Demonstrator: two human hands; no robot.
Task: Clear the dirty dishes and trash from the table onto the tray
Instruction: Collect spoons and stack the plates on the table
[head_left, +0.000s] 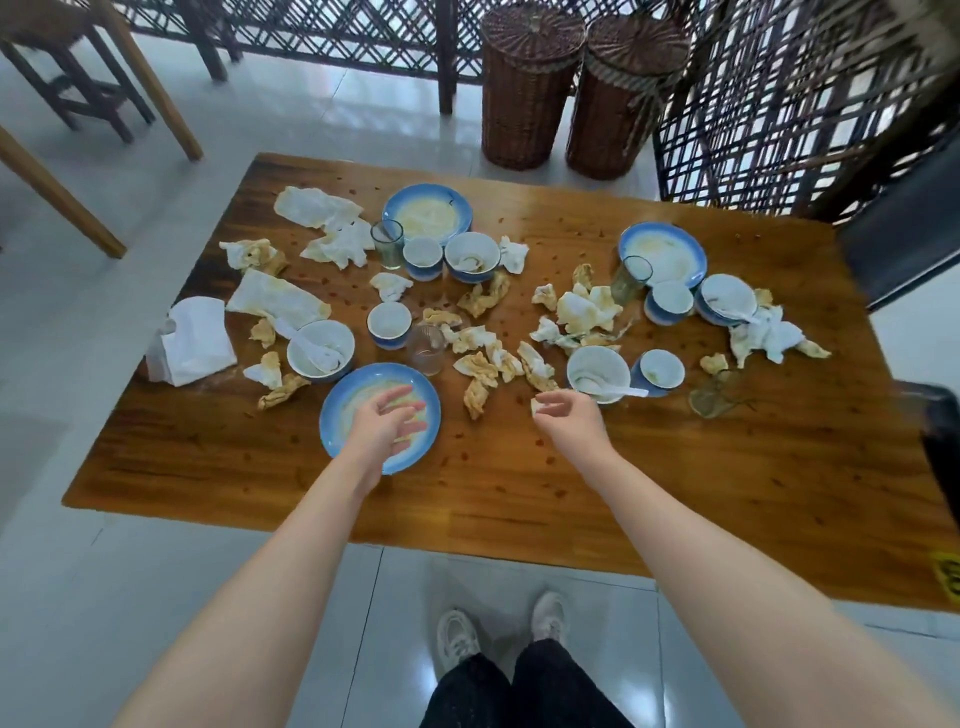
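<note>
A wooden table (519, 493) is littered with dirty blue-rimmed dishes and stained, crumpled napkins. My left hand (387, 423) hovers with relaxed fingers over the nearest blue plate (340, 410), holding nothing. My right hand (563, 413) pinches a small scrap of napkin (535, 407) near the table's middle. Just beyond it stands a white bowl (595, 371) with a plastic spoon (623, 391). Another bowl with a spoon (319, 348) sits left of the near plate. Two more blue plates (428, 213) (662, 254) lie farther back. No tray is in view.
Small cups (388, 325) (660, 370), clear glasses (426, 349) (387, 243) and a tipped glass (714, 395) stand among the napkins. A tissue pack (189, 340) lies at the left edge. Two wicker baskets (527, 83) and lattice screens stand behind; a chair (909, 234) is at right.
</note>
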